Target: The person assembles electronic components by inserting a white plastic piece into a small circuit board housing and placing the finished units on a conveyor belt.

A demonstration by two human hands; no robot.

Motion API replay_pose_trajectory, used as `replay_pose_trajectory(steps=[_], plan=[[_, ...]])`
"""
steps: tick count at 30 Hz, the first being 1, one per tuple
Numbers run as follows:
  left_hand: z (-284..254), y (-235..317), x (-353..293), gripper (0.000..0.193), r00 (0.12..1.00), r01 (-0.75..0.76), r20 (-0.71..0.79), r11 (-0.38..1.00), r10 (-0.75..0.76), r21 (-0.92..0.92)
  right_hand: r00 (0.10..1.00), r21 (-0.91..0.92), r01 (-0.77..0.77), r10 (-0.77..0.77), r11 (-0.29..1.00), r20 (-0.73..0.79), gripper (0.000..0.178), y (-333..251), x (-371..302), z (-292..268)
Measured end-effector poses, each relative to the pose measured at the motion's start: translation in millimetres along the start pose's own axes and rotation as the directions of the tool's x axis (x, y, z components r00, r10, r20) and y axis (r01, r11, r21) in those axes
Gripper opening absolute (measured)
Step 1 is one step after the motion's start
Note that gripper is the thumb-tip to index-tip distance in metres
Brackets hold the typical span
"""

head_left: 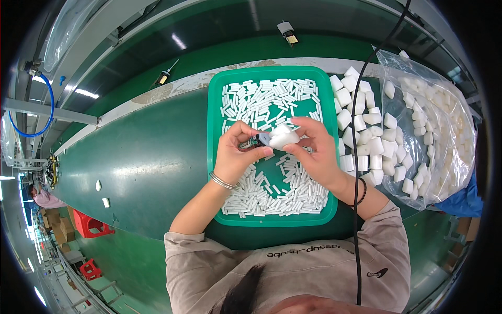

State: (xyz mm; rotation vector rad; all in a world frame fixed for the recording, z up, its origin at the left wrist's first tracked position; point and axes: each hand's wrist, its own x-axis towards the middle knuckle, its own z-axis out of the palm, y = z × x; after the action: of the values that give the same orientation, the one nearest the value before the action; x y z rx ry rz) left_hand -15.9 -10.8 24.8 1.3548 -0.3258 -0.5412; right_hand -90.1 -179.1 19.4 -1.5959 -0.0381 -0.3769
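Note:
Above a green tray [331,178], my two hands meet over many short white sticks [256,99]. My left hand [231,152] pinches a small device [252,142] with a green circuit board, a black part and a grey end piece. Fingers of my right hand [318,152] are closed round a soft-looking white block [283,139], which seems bent or split at its top. The block touches or nearly touches the grey end of the device. My fingers partly cover both things.
Right of the tray, white blocks [374,146] spill from a clear plastic bag [444,131]. A black cable [356,230] hangs down in front. Beyond the table's pale edge, devices [287,34] lie on a dark green belt. Two small white pieces [106,202] lie at left.

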Motion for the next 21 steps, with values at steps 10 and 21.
replay_pose_trajectory(steps=[10, 21], plan=[[-3, -7, 0, 0.033, 0.992, 0.000, 0.125, 0.986, -0.021, 0.167, 0.993, -0.057, 0.118, -0.117, 0.991, 0.021, 0.024, 7, -4, -3], [7, -5, -2, 0.036, 0.999, -0.023, 0.025, 0.990, 0.020, 0.136, 0.984, 0.180, -0.174, 0.177, 0.968, -0.005, 0.016, 8, 5, -8]])
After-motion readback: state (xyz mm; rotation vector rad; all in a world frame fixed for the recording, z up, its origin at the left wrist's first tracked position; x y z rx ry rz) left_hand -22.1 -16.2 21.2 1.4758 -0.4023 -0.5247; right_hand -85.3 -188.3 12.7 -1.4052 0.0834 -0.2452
